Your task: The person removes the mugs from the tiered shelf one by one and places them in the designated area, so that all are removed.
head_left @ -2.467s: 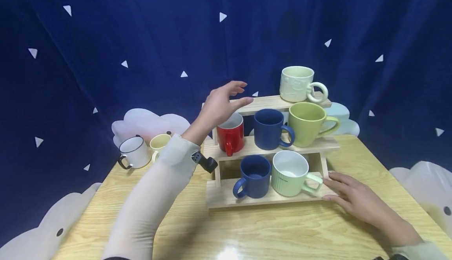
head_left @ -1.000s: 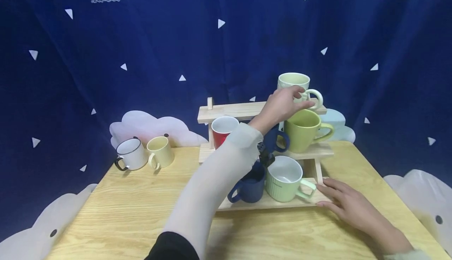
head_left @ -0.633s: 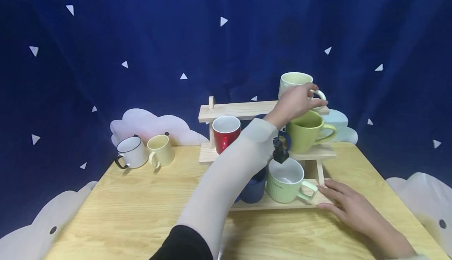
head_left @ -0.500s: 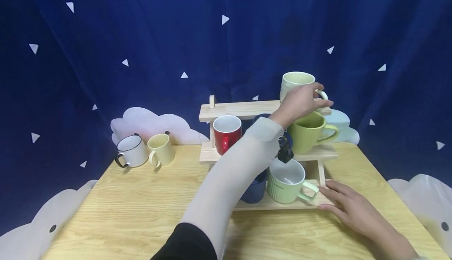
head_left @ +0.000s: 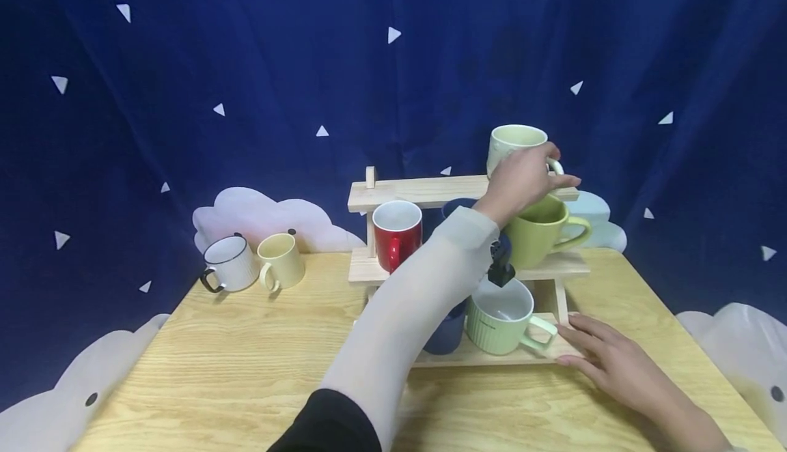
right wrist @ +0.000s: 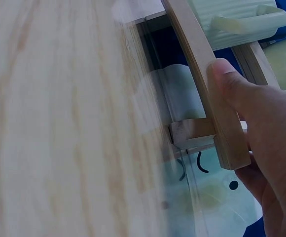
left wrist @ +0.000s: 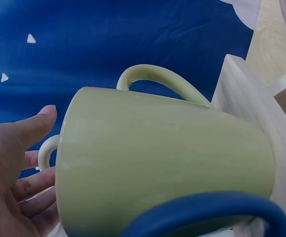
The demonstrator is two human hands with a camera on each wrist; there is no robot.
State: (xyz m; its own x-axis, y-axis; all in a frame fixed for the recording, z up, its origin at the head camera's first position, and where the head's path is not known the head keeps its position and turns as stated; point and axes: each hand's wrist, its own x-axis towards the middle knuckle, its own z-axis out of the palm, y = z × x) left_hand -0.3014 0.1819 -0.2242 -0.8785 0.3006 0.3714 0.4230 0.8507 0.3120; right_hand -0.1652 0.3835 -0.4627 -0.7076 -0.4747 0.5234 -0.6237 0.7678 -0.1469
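A pale green embossed mug (head_left: pixel 501 141) stands upright on the top right of a three-tier wooden rack (head_left: pixel 424 192). My left hand (head_left: pixel 522 179) is at its ring handle, thumb spread away from the fingers; contact is unclear. In the left wrist view, the thumb stands apart from the white-looking handle (left wrist: pixel 45 154), and a yellow-green mug (left wrist: pixel 162 153) fills the foreground. My right hand (head_left: pixel 615 363) grips the rack's lower right end, thumb on the board (right wrist: pixel 217 113) and fingers behind. A ribbed mint mug (head_left: pixel 498 326) stands beside it on the bottom board.
The middle shelf carries a red mug (head_left: pixel 396 230) and a blue mug (head_left: pixel 458 206), partly hidden by my left arm. Another blue mug (head_left: pixel 445 332) sits below. A white black-rimmed mug (head_left: pixel 233 267) and a cream-yellow mug (head_left: pixel 283 261) stand on the table's left.
My left hand has moved right, from above the red mug across to the pale green mug's handle. The right hand stays on the rack's end; the mugs keep their places.
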